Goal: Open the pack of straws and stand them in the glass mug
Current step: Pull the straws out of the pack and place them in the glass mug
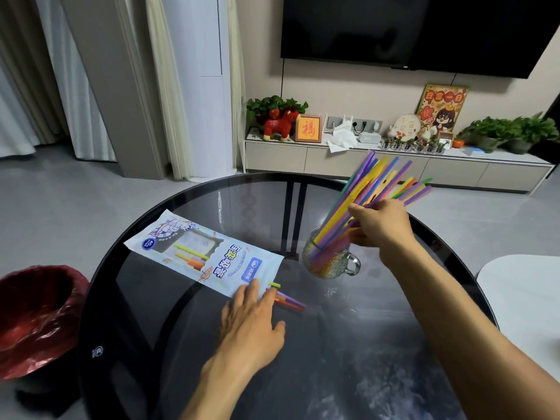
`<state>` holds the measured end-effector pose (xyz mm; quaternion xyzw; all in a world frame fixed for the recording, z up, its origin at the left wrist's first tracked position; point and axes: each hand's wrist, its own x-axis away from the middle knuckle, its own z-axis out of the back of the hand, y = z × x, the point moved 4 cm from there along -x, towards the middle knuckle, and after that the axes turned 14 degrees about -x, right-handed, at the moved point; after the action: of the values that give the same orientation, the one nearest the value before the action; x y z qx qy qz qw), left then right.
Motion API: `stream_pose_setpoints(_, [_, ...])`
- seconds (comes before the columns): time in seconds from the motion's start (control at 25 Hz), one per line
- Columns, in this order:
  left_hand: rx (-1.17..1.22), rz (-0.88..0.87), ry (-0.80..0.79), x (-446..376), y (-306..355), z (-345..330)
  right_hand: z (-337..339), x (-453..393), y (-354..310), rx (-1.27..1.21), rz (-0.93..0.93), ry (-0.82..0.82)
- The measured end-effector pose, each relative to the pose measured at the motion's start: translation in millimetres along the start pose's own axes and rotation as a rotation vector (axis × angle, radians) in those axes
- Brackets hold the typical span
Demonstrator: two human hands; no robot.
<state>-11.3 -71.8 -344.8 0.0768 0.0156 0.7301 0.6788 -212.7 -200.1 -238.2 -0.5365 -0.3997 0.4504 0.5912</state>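
Left hand (250,324), fingers flat, presses the opened straw pack (206,253) where few straws remain; right hand (378,225) grips the bundle (363,201) leaning in the glass mug (328,259).

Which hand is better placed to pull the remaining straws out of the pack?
Left. The left hand already lies at the pack's open end, fingers touching the leftover straws. The right hand is busy with the bundle in the glass mug.
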Motion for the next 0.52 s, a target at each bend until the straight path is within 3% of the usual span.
stream_pose_setpoints(0.08, [-0.013, -0.009, 0.017, 0, 0, 1, 9, 6, 2, 0.009, 0.028, 0.024])
stream_pose_setpoints(0.2, [-0.039, -0.028, 0.049, 1, 2, 2, 17, 6, 6, 0.304, 0.149, 0.062])
stream_pose_setpoints(0.32, [-0.034, -0.032, 0.155, 4, 1, 9, 20, 17, 10, 0.521, 0.152, 0.044])
stream_pose_setpoints(0.4, [-0.027, -0.016, 0.235, 2, 1, 12, 21, 39, 25, 0.584, 0.165, -0.018])
stream_pose_setpoints(0.52, [0.011, 0.064, 0.294, -4, -3, 10, -1, 89, 61, 0.665, 0.257, -0.246])
